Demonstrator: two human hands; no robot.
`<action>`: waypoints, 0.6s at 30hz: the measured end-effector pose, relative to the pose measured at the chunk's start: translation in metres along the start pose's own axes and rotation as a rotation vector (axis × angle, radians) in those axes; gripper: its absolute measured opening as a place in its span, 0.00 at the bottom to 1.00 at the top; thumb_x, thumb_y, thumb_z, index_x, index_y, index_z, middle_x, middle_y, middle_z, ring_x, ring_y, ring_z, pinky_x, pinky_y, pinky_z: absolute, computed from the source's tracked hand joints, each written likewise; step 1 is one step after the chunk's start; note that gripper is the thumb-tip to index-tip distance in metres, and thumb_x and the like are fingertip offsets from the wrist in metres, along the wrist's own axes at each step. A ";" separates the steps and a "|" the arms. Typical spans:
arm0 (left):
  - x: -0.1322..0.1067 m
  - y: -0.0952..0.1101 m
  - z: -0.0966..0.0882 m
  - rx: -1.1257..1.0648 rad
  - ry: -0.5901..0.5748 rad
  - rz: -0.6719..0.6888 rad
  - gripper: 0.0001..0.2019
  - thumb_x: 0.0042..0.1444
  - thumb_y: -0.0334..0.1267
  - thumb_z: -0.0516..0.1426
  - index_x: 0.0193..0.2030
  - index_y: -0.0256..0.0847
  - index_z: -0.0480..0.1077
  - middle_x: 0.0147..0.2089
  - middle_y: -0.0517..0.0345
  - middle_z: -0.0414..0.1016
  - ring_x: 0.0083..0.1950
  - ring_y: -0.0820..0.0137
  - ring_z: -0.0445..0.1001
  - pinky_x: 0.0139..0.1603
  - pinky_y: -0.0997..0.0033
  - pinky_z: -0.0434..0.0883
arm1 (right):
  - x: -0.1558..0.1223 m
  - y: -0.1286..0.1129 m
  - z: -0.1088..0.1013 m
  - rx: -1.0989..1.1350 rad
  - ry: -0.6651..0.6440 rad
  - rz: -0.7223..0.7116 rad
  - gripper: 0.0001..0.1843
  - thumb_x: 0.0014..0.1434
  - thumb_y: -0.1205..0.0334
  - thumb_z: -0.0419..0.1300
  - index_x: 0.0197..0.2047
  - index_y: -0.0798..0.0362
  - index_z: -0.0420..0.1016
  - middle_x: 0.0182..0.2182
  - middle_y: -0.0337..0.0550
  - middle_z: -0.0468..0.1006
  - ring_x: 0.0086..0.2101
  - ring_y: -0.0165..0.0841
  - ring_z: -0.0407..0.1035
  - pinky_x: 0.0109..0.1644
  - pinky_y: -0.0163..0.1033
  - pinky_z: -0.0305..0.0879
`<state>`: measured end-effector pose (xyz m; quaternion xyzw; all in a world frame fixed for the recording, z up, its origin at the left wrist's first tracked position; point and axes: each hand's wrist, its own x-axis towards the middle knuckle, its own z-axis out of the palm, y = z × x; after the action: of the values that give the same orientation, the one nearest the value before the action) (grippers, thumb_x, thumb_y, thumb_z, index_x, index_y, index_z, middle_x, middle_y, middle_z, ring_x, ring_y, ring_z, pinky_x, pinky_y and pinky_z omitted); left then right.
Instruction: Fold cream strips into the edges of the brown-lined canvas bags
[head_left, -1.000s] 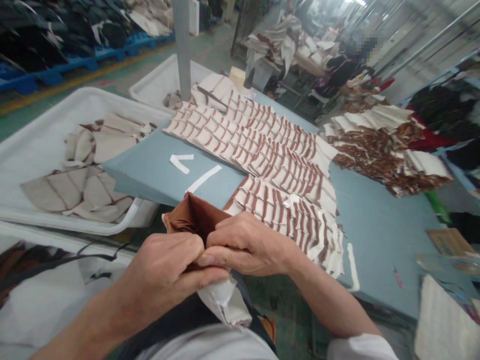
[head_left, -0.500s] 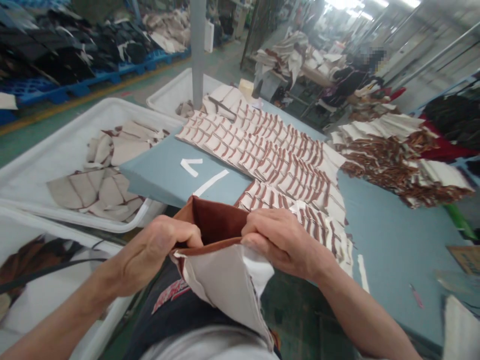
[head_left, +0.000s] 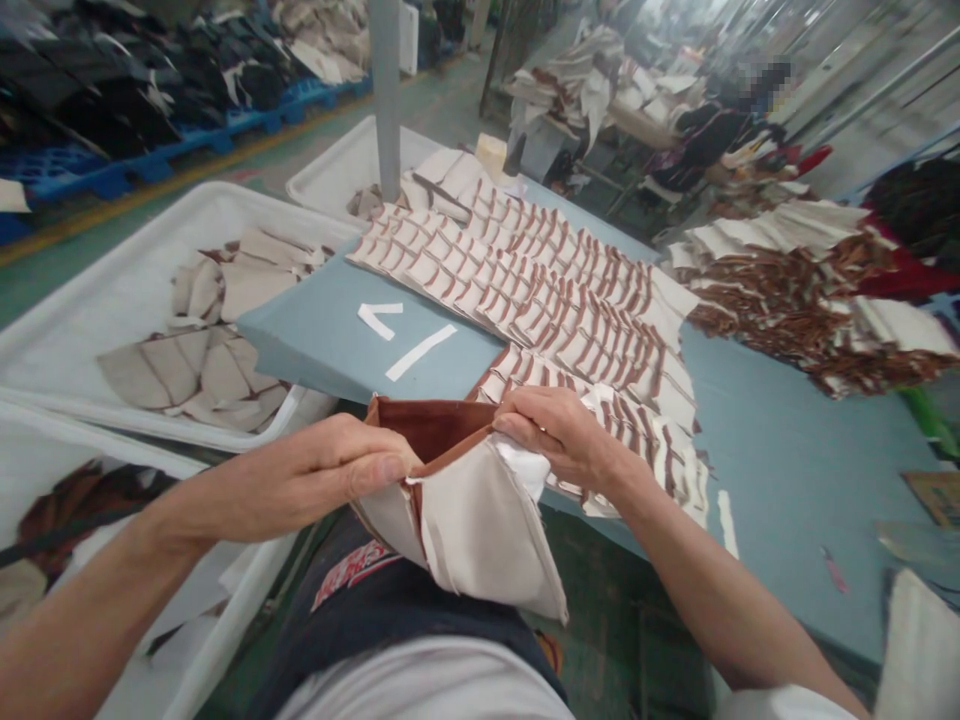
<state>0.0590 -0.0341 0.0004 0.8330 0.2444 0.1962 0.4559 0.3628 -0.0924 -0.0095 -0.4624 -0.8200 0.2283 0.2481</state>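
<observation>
Between my hands hangs a fabric pouch (head_left: pixel 480 520), off-white outside with a rust-brown inside and brown edging, its mouth facing up. My left hand (head_left: pixel 352 462) grips the rim at the left corner, thumb on the outer side, fingers partly hidden. At the opposite side, my right hand (head_left: pixel 551 425) pinches the rim, with a white flap of material below its fingers. The pouch is held in front of my body, just off the near edge of the blue-grey table (head_left: pixel 757 440). Rows of overlapping off-white and brown pieces (head_left: pixel 525 285) lie beyond it.
White strips (head_left: pixel 420 352) lie on the table's left part. White bins (head_left: pixel 161 225) with fabric pieces stand at the left. Stacked brown and white pieces (head_left: pixel 810 290) sit at the right. A grey post (head_left: pixel 386 100) rises behind the table. A person (head_left: pixel 705 140) is farther back.
My left hand has shifted from inside the pouch's mouth to its left corner, thumb now outside. The pouch has turned, showing a brown-edged side seam.
</observation>
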 end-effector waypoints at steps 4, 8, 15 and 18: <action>0.005 0.004 -0.002 -0.034 -0.066 -0.002 0.19 0.68 0.55 0.62 0.37 0.41 0.81 0.26 0.61 0.75 0.32 0.66 0.74 0.33 0.74 0.71 | -0.002 0.004 0.000 0.005 0.000 0.014 0.31 0.84 0.43 0.46 0.34 0.52 0.73 0.27 0.40 0.74 0.29 0.32 0.67 0.36 0.36 0.57; 0.011 0.005 -0.009 -0.118 -0.250 -0.006 0.16 0.72 0.45 0.57 0.37 0.41 0.82 0.29 0.61 0.81 0.31 0.70 0.76 0.32 0.78 0.70 | -0.003 0.004 -0.001 0.036 -0.011 0.034 0.32 0.84 0.41 0.46 0.33 0.51 0.71 0.27 0.39 0.73 0.29 0.31 0.65 0.36 0.36 0.56; 0.004 0.016 0.017 0.109 0.066 0.102 0.11 0.61 0.30 0.53 0.27 0.43 0.66 0.22 0.71 0.65 0.22 0.78 0.61 0.23 0.78 0.57 | 0.004 -0.013 -0.032 0.179 -0.246 0.122 0.33 0.82 0.38 0.47 0.33 0.53 0.72 0.24 0.34 0.67 0.25 0.28 0.60 0.33 0.35 0.55; -0.002 0.022 0.027 0.276 0.191 0.238 0.13 0.64 0.29 0.52 0.28 0.44 0.62 0.23 0.71 0.63 0.22 0.77 0.61 0.26 0.74 0.57 | 0.013 -0.034 -0.044 0.115 -0.281 0.075 0.37 0.83 0.37 0.41 0.37 0.54 0.76 0.29 0.39 0.73 0.30 0.31 0.66 0.39 0.37 0.60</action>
<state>0.0776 -0.0632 0.0048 0.8882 0.2107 0.2914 0.2860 0.3621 -0.0903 0.0480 -0.4411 -0.8145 0.3465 0.1483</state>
